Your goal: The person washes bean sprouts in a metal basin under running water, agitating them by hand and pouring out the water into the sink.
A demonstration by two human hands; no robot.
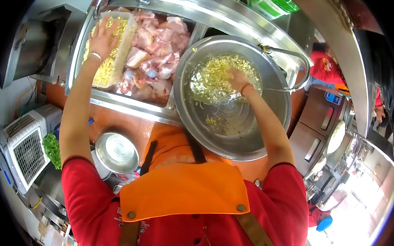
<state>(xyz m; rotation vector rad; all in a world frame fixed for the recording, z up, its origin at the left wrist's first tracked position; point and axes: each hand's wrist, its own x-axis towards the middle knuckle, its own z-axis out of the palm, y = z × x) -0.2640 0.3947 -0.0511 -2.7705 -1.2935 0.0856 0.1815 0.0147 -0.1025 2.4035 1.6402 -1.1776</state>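
My left hand (103, 42) lies with its fingers spread on small pale-yellow chopped pieces (106, 70), which fill a long white plastic tub (126, 47). More such pieces (216, 73) float in water in a wide steel basin (186, 118), with a small cluster settled lower down. Over the floating pieces, my right hand (238, 80) reaches into the basin. Its fingertips are lost among the pieces and the water, so whether it grips any cannot be told. Beside the tub, large chunks of raw pink meat (158, 51) fill a sink compartment.
A steel sink rim (136, 111) runs along the front. Taps stand at both ends, the right faucet (303, 61) close to the basin. Below are a metal pot (116, 152) and leafy greens (51, 149). People in red (326, 67) stand at right.
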